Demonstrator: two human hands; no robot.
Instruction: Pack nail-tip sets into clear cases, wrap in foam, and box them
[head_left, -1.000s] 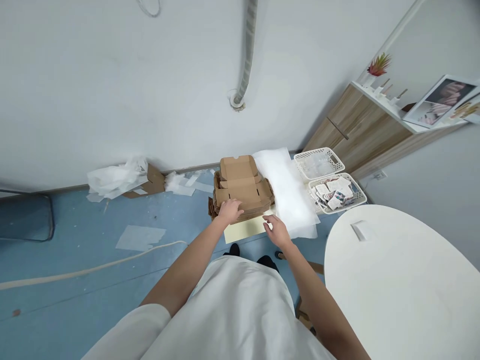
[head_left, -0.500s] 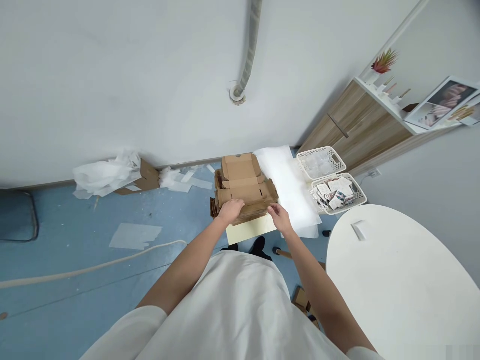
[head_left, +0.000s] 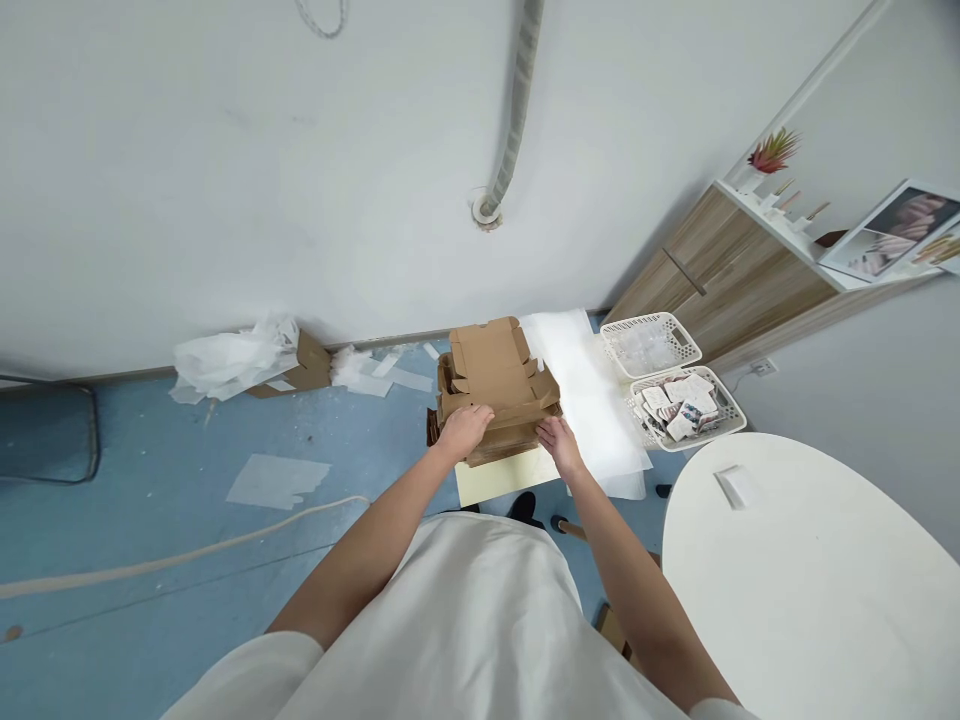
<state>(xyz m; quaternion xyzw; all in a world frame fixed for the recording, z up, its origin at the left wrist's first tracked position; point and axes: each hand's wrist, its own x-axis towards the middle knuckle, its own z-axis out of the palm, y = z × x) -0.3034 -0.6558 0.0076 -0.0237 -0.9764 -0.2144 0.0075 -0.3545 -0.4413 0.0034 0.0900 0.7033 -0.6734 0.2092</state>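
Observation:
A brown cardboard box, its lid panel laid back toward the wall, lies on a stack of folded cardboard. My left hand grips the box's front edge near its left corner, fingers over the top. At the right front corner, my right hand pinches the cardboard, with thumb and fingers close together. The small side flaps stand partly up. Under the stack, a pale yellow board shows along the near side.
White foam sheets lie right of the stack. Beyond them are a white basket with clear packets and another basket with printed pieces. A round white table stands at right, a wooden cabinet behind. Packing scraps lie left.
The view has shifted, so the scene sits slightly lower and to the right. Along the front edge, the box's front panel is now tilted up more between both hands.

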